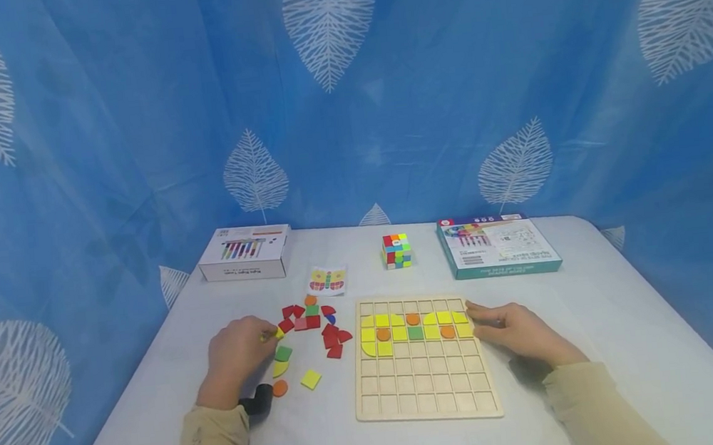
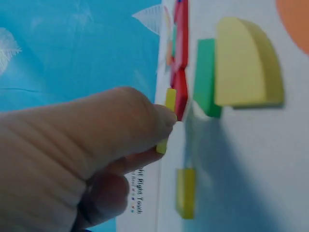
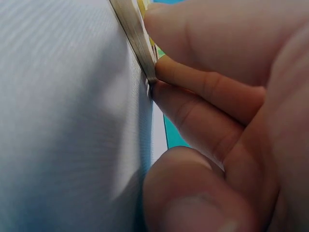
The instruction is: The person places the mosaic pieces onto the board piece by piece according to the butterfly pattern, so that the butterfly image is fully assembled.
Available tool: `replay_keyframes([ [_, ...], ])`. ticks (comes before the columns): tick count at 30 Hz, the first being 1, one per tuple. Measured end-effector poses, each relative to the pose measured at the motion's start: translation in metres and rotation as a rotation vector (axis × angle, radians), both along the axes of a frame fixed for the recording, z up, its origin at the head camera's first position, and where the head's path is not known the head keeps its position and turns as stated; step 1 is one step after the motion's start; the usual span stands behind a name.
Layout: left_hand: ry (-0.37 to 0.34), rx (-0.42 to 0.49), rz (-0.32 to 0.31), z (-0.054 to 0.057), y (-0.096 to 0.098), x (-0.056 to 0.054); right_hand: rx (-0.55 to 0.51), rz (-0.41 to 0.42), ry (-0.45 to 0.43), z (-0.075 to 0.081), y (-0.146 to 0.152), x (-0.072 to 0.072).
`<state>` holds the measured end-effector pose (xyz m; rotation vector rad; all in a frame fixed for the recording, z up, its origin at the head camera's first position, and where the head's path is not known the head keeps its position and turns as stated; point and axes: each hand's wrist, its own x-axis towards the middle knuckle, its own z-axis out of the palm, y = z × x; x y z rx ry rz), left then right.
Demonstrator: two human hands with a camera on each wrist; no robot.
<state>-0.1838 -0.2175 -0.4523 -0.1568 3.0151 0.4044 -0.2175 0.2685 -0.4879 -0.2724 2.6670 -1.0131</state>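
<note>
My left hand (image 1: 236, 352) pinches a small yellow tile (image 2: 171, 98) between thumb and finger, left of the board, above the loose pieces. Under it lie a green tile (image 1: 283, 354) and a yellow quarter-round (image 2: 244, 63). The wooden grid board (image 1: 426, 408) carries yellow pieces, orange discs (image 1: 412, 319) and one green square (image 1: 415, 333) in its upper rows. At the board's right side, my right hand (image 1: 518, 332) rests its nearly straight fingertips against the edge, with the thumb beside a yellow tile (image 1: 463, 330).
Red pieces (image 1: 331, 338) lie loose between left hand and board. Nearer me are a yellow square (image 1: 311, 379) and an orange disc (image 1: 280, 388). Behind stand a white box (image 1: 246, 253), a pattern card (image 1: 327, 281), a puzzle cube (image 1: 396, 251) and a teal-edged box (image 1: 499, 246).
</note>
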Motion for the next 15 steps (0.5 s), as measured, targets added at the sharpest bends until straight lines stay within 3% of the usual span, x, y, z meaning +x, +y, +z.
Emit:
replay_keyframes([
  [5, 0.102, 0.066, -0.056, 0.001, 0.012, 0.005, 0.006, -0.002, -0.003, -0.001, -0.001, 0.001],
  [11, 0.167, 0.141, -0.136, -0.001, 0.050, 0.013, -0.001, 0.006, 0.016, 0.001, 0.000, 0.000],
  [15, 0.227, 0.164, -0.259, -0.005, 0.070, 0.017, -0.003, 0.000, 0.006, 0.001, 0.000, 0.001],
])
